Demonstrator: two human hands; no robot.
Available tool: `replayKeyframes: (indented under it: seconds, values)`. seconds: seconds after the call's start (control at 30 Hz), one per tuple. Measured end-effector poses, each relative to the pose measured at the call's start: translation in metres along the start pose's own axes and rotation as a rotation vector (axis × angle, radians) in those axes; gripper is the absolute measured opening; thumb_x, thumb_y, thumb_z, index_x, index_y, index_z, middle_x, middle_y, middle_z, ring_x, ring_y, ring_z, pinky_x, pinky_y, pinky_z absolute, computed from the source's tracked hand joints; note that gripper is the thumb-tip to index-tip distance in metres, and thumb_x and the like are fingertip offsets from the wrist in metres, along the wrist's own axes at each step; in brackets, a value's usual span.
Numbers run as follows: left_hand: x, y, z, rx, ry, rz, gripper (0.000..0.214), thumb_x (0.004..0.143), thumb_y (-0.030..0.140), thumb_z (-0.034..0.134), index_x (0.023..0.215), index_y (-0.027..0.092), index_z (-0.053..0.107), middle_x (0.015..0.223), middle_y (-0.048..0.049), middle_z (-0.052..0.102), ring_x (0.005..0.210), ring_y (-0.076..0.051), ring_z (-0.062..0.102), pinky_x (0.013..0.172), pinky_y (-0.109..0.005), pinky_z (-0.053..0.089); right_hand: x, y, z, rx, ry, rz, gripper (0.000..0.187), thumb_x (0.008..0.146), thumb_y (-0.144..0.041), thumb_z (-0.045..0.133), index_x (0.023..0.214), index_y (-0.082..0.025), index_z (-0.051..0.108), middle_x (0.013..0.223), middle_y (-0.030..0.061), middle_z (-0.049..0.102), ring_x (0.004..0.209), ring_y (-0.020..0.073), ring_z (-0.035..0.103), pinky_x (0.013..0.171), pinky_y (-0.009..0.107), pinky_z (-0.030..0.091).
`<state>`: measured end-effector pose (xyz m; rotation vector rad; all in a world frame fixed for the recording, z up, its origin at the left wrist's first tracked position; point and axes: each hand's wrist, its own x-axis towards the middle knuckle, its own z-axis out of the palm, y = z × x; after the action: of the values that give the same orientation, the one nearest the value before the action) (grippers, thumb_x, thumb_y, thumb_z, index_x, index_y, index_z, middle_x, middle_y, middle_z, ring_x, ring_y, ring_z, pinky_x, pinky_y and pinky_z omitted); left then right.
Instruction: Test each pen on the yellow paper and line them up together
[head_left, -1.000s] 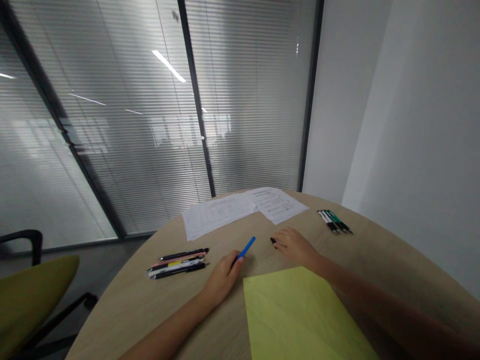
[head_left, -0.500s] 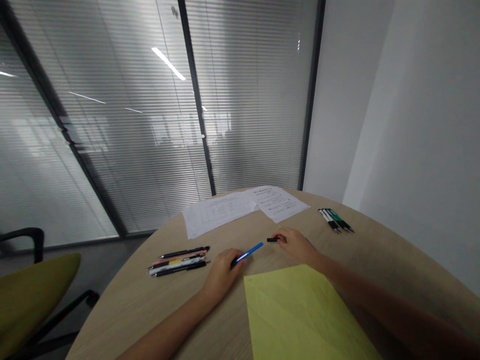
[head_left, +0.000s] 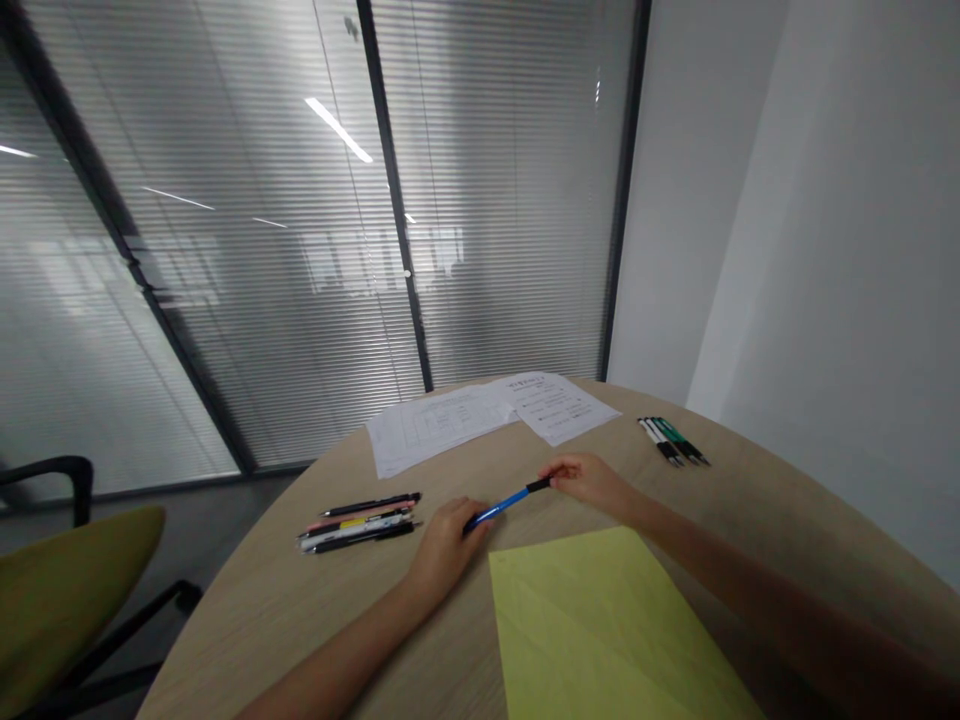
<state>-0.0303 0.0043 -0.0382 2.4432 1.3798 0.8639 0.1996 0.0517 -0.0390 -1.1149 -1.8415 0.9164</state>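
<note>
Above the table, my left hand (head_left: 448, 540) is closed round one end of a blue pen barrel (head_left: 501, 505). My right hand (head_left: 581, 475) pinches a short black pen part (head_left: 538, 485) between its fingertips. Barrel and black part meet end to end in one slanted line; whether they are screwed together or only touching, I cannot tell. Several pens (head_left: 364, 524) lie side by side left of my left hand. Below my hands is a yellow sheet (head_left: 592, 620).
Printed white papers (head_left: 442, 420) lie along the far side of the round wooden table (head_left: 420, 640). Several green and white pens (head_left: 673, 441) rest at the right. A green chair (head_left: 67, 600) stands at the left, with blinds behind glass (head_left: 300, 300) beyond.
My right hand has moved slightly left, bringing the black pen part against the blue barrel's end; a gap was between them before. My left hand has stayed nearly still.
</note>
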Motion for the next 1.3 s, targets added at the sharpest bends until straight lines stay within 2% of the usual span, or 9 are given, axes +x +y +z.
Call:
replayKeyframes:
  seconds: [0.23,0.37,0.67,0.83,0.93,1.03,1.13,1.2,1.3]
  values:
    - [-0.001,0.001,-0.001,0.031,-0.013,-0.012,0.018,0.078,0.026,0.045,0.080,0.018,0.061,0.077,-0.0058,0.062,0.075,-0.019,0.056,0.070,-0.028,0.043,0.000,-0.003,-0.002,-0.007,-0.003,0.060,0.019,0.065,-0.016,0.051,0.078,-0.016,0.066,0.069,0.0011,0.066,0.063,0.0125,0.058,0.059,0.024,0.044]
    - [-0.001,-0.001,0.000,0.031,-0.017,-0.006,0.019,0.078,0.027,0.045,0.081,0.018,0.062,0.078,-0.0056,0.063,0.076,-0.019,0.056,0.071,-0.028,0.043,0.000,-0.003,-0.002,-0.021,-0.003,0.026,0.019,0.065,-0.016,0.051,0.077,-0.016,0.066,0.072,0.0015,0.067,0.066,0.0132,0.059,0.062,0.025,0.044]
    - [-0.001,-0.003,0.001,0.062,-0.053,0.001,0.021,0.080,0.027,0.044,0.082,0.018,0.062,0.077,-0.0052,0.062,0.074,-0.019,0.056,0.069,-0.027,0.042,-0.004,-0.010,-0.003,0.061,-0.099,-0.044,0.016,0.065,-0.017,0.055,0.077,-0.016,0.065,0.078,0.0026,0.068,0.073,0.0134,0.061,0.072,0.027,0.046]
    - [-0.002,-0.002,0.002,0.150,-0.065,0.087,0.019,0.081,0.025,0.045,0.084,0.019,0.062,0.077,-0.0051,0.061,0.076,-0.018,0.055,0.071,-0.027,0.041,-0.013,-0.021,0.006,0.019,-0.171,-0.056,0.015,0.065,-0.016,0.057,0.077,-0.018,0.066,0.074,0.0017,0.067,0.069,0.0135,0.060,0.067,0.027,0.047]
    - [-0.003,-0.003,0.004,0.220,-0.071,0.170,0.018,0.081,0.025,0.045,0.084,0.018,0.062,0.074,-0.0052,0.061,0.075,-0.019,0.055,0.069,-0.028,0.040,-0.020,-0.026,0.018,-0.034,-0.168,-0.060,0.017,0.066,-0.011,0.057,0.076,-0.020,0.067,0.071,0.0009,0.067,0.067,0.0141,0.060,0.063,0.026,0.047]
    - [-0.004,-0.003,0.005,0.262,-0.078,0.203,0.018,0.082,0.024,0.045,0.083,0.017,0.061,0.073,-0.0058,0.061,0.074,-0.019,0.055,0.068,-0.029,0.039,-0.021,-0.028,0.024,-0.094,-0.141,-0.082,0.021,0.065,-0.008,0.056,0.076,-0.021,0.067,0.071,0.0012,0.067,0.066,0.0140,0.060,0.062,0.026,0.047]
    - [-0.004,-0.002,0.004,0.253,-0.065,0.183,0.018,0.082,0.024,0.044,0.084,0.017,0.060,0.076,-0.0059,0.062,0.075,-0.019,0.055,0.069,-0.029,0.040,-0.017,-0.028,0.015,-0.190,-0.094,-0.096,0.018,0.069,-0.014,0.055,0.082,-0.019,0.066,0.076,0.0036,0.067,0.069,0.0141,0.060,0.063,0.025,0.046]
    - [-0.004,-0.001,0.004,0.224,-0.049,0.157,0.018,0.083,0.024,0.043,0.085,0.017,0.060,0.079,-0.0056,0.062,0.076,-0.019,0.056,0.071,-0.029,0.040,-0.013,-0.026,0.004,-0.365,0.006,-0.090,0.017,0.073,-0.018,0.052,0.083,-0.016,0.066,0.079,0.0062,0.066,0.071,0.0153,0.059,0.065,0.026,0.045]
    - [-0.004,-0.001,0.002,0.182,-0.027,0.110,0.018,0.083,0.024,0.042,0.086,0.017,0.059,0.080,-0.0056,0.063,0.077,-0.019,0.056,0.072,-0.029,0.041,-0.011,-0.018,-0.012,-0.765,0.181,-0.051,0.018,0.076,-0.020,0.048,0.073,-0.014,0.065,0.078,0.0097,0.064,0.077,0.0185,0.058,0.068,0.029,0.042]
